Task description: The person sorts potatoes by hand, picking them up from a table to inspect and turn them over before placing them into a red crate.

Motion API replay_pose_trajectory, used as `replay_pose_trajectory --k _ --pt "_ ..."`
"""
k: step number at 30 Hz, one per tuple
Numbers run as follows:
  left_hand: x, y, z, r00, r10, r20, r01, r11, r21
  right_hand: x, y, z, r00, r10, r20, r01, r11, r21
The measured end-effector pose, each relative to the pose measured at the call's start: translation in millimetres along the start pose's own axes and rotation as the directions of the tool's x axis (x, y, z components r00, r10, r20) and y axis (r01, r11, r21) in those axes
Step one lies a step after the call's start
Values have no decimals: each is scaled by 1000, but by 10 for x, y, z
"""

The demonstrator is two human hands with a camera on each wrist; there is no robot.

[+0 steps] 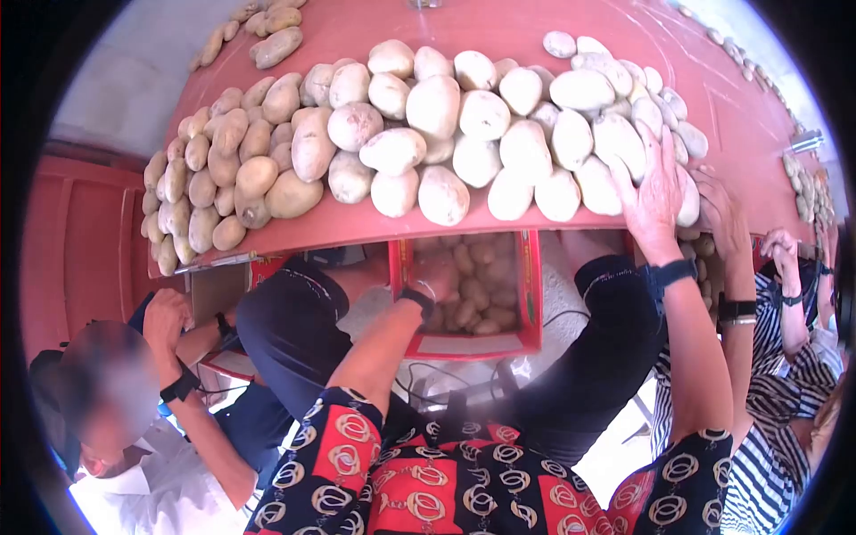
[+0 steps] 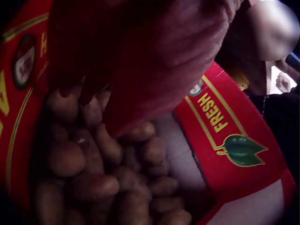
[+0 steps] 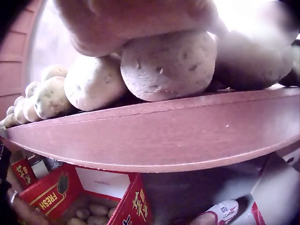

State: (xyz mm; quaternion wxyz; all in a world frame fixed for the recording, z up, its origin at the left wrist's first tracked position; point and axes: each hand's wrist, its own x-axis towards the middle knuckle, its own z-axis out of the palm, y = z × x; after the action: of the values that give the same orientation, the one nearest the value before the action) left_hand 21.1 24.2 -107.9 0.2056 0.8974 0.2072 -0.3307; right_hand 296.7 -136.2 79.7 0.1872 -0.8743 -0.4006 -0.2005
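My left hand [image 1: 434, 275] is down inside a red cardboard box [image 1: 532, 294] below the table edge. In the left wrist view its fingers point down, relaxed, over small potatoes [image 2: 65, 159] in the box, with no potato in its grasp. My right hand [image 1: 655, 201] lies with its fingers stretched out over the right end of a heap of larger potatoes [image 1: 434, 105] on the table. In the right wrist view the palm rests right above a pale potato [image 3: 168, 65] at the table's edge.
The heap runs along the front of the red table [image 1: 357, 234]. Another person's hand [image 1: 724, 214] reaches in close at my right. A person [image 1: 160, 428] sits at my left. More potatoes [image 1: 276, 46] lie at the back left, and a shoe [image 3: 225, 211] shows below the table.
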Motion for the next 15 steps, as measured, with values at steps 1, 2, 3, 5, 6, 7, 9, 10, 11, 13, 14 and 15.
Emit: replay_pose_trajectory --k 1,2,3,5,6,7,9,10,11,13,14,15 --pt "33 -19 116 998 -59 -26 59 998 15 -4 7 6 1000 -8 -6 8 1000 -12" --pt "100 -62 203 992 -115 -51 117 993 29 -20 -1 14 1000 -14 -12 14 1000 -25" --pt "185 -140 274 995 -97 35 99 991 -93 -24 -12 1 1000 -19 -2 19 999 -40" --pt "470 -260 656 992 -123 19 123 950 -288 -16 11 -19 999 -48 3 48 998 -30" --pt "518 -300 717 987 -159 8 145 875 -461 -8 10 -13 998 -68 2 68 998 -12" --pt "575 -317 783 987 -160 11 147 873 -466 -4 -1 -19 998 -66 12 66 998 -23" --pt "622 -211 769 974 -223 -34 192 898 -396 1 -7 -49 997 -78 23 78 997 -20" --pt "628 -211 754 975 -221 -31 190 896 -401 3 -15 -53 996 -81 27 81 997 -11" --pt "636 -243 763 984 -175 -20 158 931 -329 3 -36 -47 996 -82 31 82 997 -11" --pt "648 -234 791 993 -116 -7 110 958 -265 18 -51 -78 996 -80 45 79 997 23" --pt "672 -219 844 976 -130 -176 92 973 -211 30 -40 -97 996 -84 41 83 996 10" --pt "719 -236 870 931 -133 -340 86 985 -150 29 -41 -95 995 -89 40 89 996 3"
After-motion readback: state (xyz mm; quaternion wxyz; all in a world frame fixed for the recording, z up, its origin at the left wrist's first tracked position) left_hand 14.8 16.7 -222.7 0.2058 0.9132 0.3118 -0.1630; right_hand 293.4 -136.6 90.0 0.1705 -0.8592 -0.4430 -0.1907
